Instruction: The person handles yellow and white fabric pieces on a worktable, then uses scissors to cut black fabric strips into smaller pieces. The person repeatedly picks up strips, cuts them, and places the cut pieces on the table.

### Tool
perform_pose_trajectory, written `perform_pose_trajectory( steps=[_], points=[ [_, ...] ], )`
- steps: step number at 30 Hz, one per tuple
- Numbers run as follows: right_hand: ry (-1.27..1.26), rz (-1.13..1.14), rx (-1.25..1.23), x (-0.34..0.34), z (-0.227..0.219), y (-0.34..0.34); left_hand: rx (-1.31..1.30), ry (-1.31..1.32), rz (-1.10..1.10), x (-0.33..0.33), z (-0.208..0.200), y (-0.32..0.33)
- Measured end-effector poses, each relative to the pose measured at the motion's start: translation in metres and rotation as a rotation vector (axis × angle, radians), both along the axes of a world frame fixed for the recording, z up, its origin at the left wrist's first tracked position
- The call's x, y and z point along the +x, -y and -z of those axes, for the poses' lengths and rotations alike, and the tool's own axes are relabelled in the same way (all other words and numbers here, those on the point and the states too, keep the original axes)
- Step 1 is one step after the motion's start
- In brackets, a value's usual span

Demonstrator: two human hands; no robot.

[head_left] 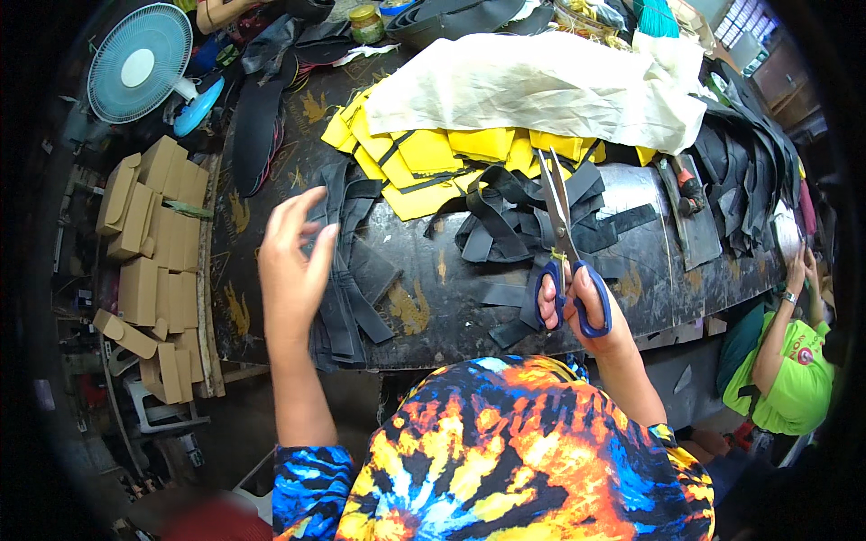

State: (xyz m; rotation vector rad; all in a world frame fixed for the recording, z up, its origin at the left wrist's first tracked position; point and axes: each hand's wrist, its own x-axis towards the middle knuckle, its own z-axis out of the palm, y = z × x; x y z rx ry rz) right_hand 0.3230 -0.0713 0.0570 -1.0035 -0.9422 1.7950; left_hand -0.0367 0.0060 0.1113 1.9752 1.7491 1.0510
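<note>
My right hand [595, 311] grips a pair of scissors [559, 221] by its blue handles, with the blades pointing away from me and slightly parted. My left hand [296, 257] is raised with its fingers apart and nothing in it. Just beside and below it lies a bundle of black strips [341, 307], hanging to the table's near edge. Under and around the scissors is a loose heap of black strips [496, 230], some curled. Behind that heap, yellow pieces [415, 153] with black bands are stacked, partly covered by a cream cloth [523, 90].
The dark table [424, 338] has a worn, patterned top. Cardboard boxes [144, 288] are stacked at the left, below a fan [140, 63]. Black sheets [740, 162] pile up at the right, near a tool [690, 194] with an orange part. A person in a green shirt [789, 370] works at far right.
</note>
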Motion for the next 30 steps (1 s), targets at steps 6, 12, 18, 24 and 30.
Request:
perform_pose_trajectory(
  steps=[6, 12, 18, 24, 30],
  points=[
    [-0.045, 0.015, -0.021, -0.002, 0.006, 0.004, -0.188, 0.386, 0.149, 0.101, 0.043, -0.039],
    [-0.085, 0.055, 0.016, 0.006, 0.01, 0.01, -0.248, 0.172, 0.252, 0.143, 0.079, -0.077],
    [-0.081, 0.062, -0.026, 0.011, 0.019, 0.015, -0.411, 0.944, 0.454, 0.147, 0.07, -0.05],
    [-0.03, 0.031, -0.042, 0.008, 0.02, 0.015, -0.658, 1.102, 0.601, 0.131, 0.065, -0.014],
    [0.007, 0.014, -0.016, 0.011, 0.017, 0.02, -0.617, 0.984, 0.572, 0.119, 0.068, 0.006]
  ],
)
